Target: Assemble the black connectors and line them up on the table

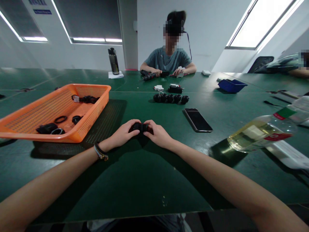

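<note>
Both of my hands meet at the middle of the green table (145,174) around one small black part (140,127). My left hand (124,132) grips its left end with curled fingers; a bracelet sits on that wrist. My right hand (156,132) pinches its right end. Beyond them stands a row of several black round parts (171,98). An orange basket (79,129) to my left holds black rings and a black part with a white plug (84,99).
A dark phone (198,120) lies right of my hands. A tilted bottle of yellowish liquid (260,132) is at the right edge. Across the table a person handles a tool (151,75). A blue tray (231,85) and a dark bottle (114,61) stand farther back.
</note>
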`<state>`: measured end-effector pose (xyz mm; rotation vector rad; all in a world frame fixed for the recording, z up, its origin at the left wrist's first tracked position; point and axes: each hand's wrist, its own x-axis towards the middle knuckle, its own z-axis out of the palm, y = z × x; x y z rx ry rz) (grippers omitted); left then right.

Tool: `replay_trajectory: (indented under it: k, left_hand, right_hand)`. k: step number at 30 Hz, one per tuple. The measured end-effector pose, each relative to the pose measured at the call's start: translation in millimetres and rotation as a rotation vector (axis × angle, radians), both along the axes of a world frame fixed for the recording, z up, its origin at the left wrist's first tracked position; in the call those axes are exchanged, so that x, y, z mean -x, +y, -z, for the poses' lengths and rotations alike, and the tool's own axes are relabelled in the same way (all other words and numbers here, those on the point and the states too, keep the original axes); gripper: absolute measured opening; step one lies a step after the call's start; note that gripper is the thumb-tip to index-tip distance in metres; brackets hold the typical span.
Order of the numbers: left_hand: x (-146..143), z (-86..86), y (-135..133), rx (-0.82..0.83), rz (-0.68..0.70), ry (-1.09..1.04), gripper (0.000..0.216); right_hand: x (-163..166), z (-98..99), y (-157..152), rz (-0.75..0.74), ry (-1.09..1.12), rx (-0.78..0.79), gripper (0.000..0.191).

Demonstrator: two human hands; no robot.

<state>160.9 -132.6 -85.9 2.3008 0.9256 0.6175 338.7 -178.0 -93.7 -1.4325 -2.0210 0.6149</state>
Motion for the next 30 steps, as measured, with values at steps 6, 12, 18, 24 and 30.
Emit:
replay_trajectory:
  k: [6,12,18,24,30]
  left_hand:
    - [0.0,-0.8,-0.3,0.002,-0.007,0.006,0.04]
    - [-0.5,-1.6,-0.3,0.01,0.003,-0.001,0.041]
    - [-0.1,-1.0,-0.1,0.014,0.008,-0.012,0.043]
    - [0.0,0.3,0.4,0.007,0.006,-0.014,0.043]
    - [-0.8,-0.7,-0.2,0.017,0.002,-0.004,0.043]
  right_hand:
    - [-0.1,1.0,1.2,-0.002,0.005,-0.006,0.027]
    - [-0.2,-0.2,0.8,-0.002,-0.005,0.008,0.026]
    - [-0.2,-0.6,0.6,-0.001,-0.004,0.017,0.026]
    - [0.3,-1.5,0.5,0.006,-0.017,0.022,0.026]
    - [1.0,-1.7,1.2,0.027,-0.048,0.027,0.027]
